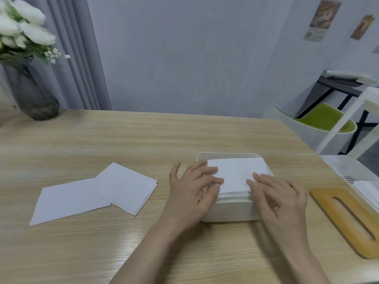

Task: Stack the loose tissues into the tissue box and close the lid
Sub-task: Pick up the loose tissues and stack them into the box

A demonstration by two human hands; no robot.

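Observation:
A white tissue box [229,211] stands open on the wooden table, right of centre. A stack of white tissues [235,173] fills it to the rim. My left hand [192,193] rests on the stack's left side with fingers spread over the top tissue. My right hand [281,195] presses its near right corner with straight fingers. Two loose folded tissues lie flat to the left: one [125,187] overlaps the other [67,201]. The wooden lid [348,218], with a long slot, lies on the table right of the box.
A dark glass vase [34,95] of white flowers stands at the table's far left corner. A white tray or appliance [352,171] sits at the right edge behind the lid. A green and white chair [320,124] is beyond the table.

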